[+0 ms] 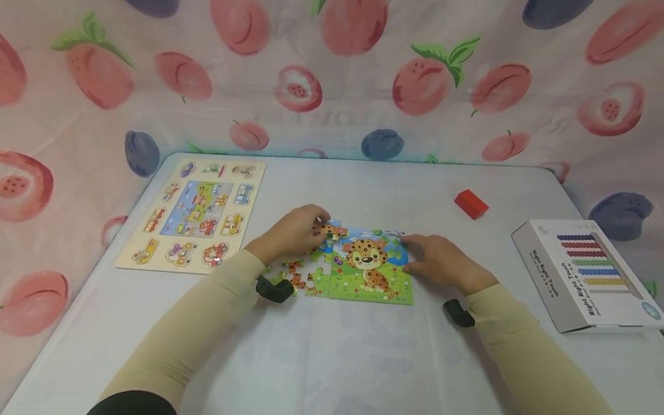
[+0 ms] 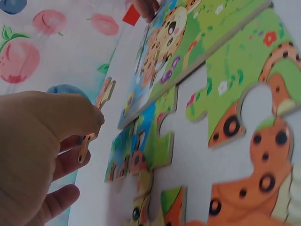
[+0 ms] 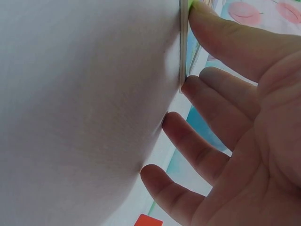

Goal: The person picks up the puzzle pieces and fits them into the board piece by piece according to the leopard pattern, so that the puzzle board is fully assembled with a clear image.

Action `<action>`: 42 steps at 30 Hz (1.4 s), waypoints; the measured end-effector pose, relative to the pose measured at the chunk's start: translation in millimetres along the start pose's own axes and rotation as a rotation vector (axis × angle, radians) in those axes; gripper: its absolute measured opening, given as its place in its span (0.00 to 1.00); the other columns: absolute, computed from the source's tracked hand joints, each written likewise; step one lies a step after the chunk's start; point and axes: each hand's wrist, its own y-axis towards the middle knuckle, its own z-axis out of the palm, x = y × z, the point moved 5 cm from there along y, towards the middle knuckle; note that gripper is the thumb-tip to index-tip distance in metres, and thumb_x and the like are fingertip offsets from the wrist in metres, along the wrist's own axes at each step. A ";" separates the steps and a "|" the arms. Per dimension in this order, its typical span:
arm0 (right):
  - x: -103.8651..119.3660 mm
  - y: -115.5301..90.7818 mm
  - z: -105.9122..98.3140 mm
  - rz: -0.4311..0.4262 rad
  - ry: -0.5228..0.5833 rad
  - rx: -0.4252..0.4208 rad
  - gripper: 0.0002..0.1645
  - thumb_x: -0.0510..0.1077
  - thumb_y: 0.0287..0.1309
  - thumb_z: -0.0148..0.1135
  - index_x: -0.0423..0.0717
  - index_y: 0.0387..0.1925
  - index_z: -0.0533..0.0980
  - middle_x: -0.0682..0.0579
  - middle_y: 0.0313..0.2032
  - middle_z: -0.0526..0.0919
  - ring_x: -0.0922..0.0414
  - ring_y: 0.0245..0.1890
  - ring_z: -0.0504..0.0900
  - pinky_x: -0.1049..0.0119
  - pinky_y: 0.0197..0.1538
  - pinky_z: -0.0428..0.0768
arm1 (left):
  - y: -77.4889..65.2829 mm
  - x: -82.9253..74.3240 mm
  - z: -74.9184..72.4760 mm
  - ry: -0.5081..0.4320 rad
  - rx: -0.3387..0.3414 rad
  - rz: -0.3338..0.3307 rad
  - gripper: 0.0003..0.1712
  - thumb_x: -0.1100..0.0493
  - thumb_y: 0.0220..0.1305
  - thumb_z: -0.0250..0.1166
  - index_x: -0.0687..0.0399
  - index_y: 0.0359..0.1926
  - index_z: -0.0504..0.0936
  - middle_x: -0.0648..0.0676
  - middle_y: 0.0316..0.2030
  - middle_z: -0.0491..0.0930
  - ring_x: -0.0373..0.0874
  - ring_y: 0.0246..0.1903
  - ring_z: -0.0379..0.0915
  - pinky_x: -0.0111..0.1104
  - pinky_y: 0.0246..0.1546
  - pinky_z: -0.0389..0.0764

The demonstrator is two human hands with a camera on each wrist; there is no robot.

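My left hand (image 1: 293, 233) pinches an orange spotted puzzle piece (image 2: 104, 92) between thumb and fingers, tilted above the table. Below it lie joined puzzle pieces (image 2: 244, 188) with orange spotted parts, green grass and gaps between them. Beside them, on the right, is a puzzle board (image 1: 370, 268) with a cartoon leopard cub on grass. My right hand (image 1: 441, 262) touches that board's right edge with thumb and fingertips, its other fingers spread and resting on the table, as the right wrist view shows. Part of the joined pieces is hidden behind my left hand and wrist.
At the left lies a wooden vehicle peg puzzle board (image 1: 150, 245). A red block (image 1: 471, 204) sits at the back right. A white box (image 1: 565, 288) showing colored bead rows stands at the right edge. A fruit-print cloth (image 1: 342, 75) hangs behind the white table (image 1: 363, 357).
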 end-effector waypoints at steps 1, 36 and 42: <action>0.0 0.0 0.0 0.000 0.000 0.000 0.41 0.45 0.59 0.72 0.42 0.71 0.67 0.35 0.66 0.70 0.35 0.65 0.66 0.38 0.65 0.64 | 0.4 -1.8 1.8 0.003 0.001 0.002 0.24 0.58 0.67 0.66 0.60 0.61 0.76 0.55 0.55 0.76 0.46 0.49 0.74 0.39 0.53 0.76; 1.3 -0.5 -0.3 -0.035 -0.006 -0.007 0.41 0.44 0.59 0.71 0.40 0.71 0.67 0.35 0.65 0.71 0.35 0.64 0.68 0.38 0.65 0.65 | 19.8 -39.5 42.6 0.034 0.024 0.112 0.21 0.57 0.68 0.65 0.59 0.60 0.78 0.55 0.57 0.78 0.49 0.60 0.69 0.40 0.59 0.72; 1.4 -0.1 -0.4 -0.031 -0.007 -0.007 0.41 0.44 0.59 0.72 0.40 0.70 0.67 0.35 0.65 0.71 0.35 0.64 0.68 0.38 0.65 0.65 | 24.2 -39.4 49.3 0.042 0.027 0.116 0.23 0.55 0.68 0.66 0.58 0.61 0.77 0.54 0.58 0.77 0.48 0.60 0.70 0.39 0.60 0.71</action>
